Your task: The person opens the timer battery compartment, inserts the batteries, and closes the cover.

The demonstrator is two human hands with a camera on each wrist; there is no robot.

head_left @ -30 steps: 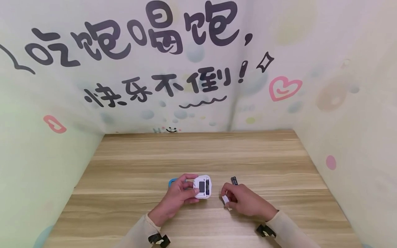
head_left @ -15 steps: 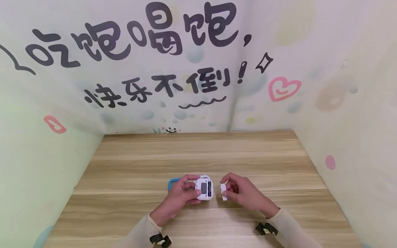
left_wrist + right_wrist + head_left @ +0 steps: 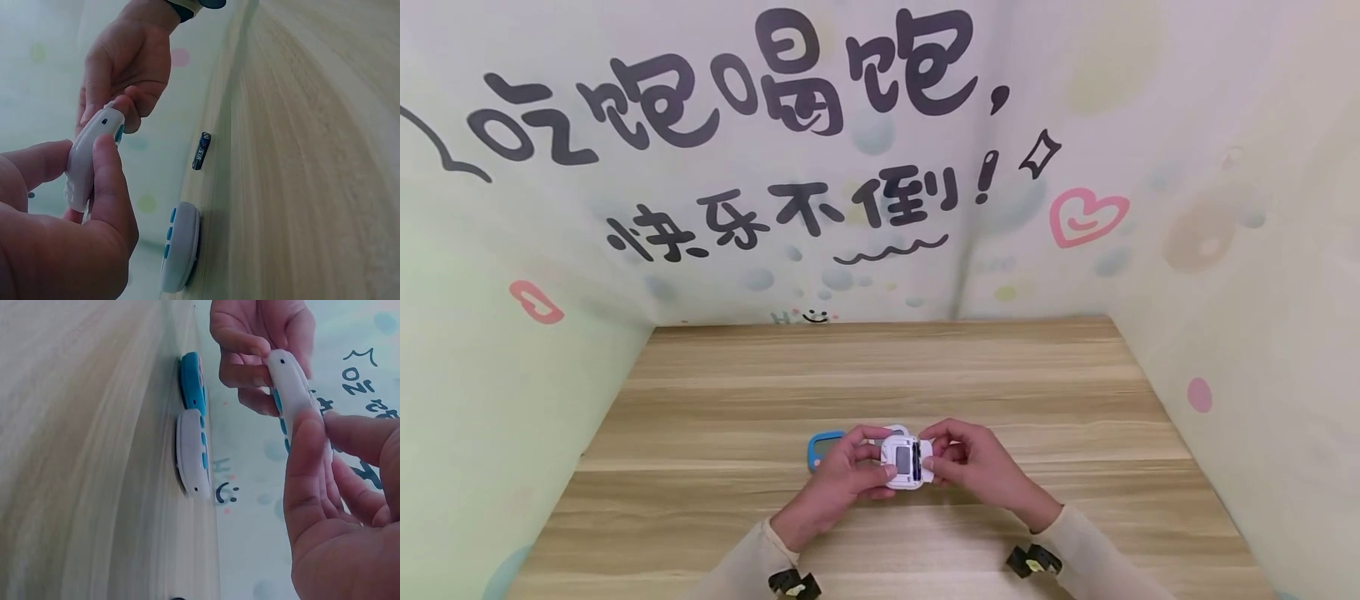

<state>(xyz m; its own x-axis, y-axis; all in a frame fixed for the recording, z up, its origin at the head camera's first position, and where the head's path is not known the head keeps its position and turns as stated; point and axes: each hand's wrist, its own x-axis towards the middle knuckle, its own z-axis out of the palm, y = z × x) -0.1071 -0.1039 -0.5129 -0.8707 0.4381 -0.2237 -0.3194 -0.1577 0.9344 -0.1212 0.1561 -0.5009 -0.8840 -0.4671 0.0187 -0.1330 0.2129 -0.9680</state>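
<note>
In the head view, the left hand (image 3: 846,473) grips a white device (image 3: 902,460) by its left side above the wooden table (image 3: 880,375), thumb on the face turned toward the camera and other fingers at the far edge. A narrow slot in that face holds something dark and slim (image 3: 917,461). The right hand (image 3: 981,465) pinches a small white piece (image 3: 927,451) between thumb and forefinger at the device's right edge, right next to the slot. Behind the left hand lie a blue device (image 3: 826,445) and a second white device (image 3: 896,431), both partly covered. In the left wrist view, the held device is tilted, with the left thumb and fingers on opposite sides and the right hand's fingers at its upper end; a dark battery (image 3: 201,150) lies on the table beyond the second white device. In the right wrist view, both hands meet at the held device — blue buttons (image 3: 282,422) run along one side — and the small piece is hard to make out between the fingers.
</note>
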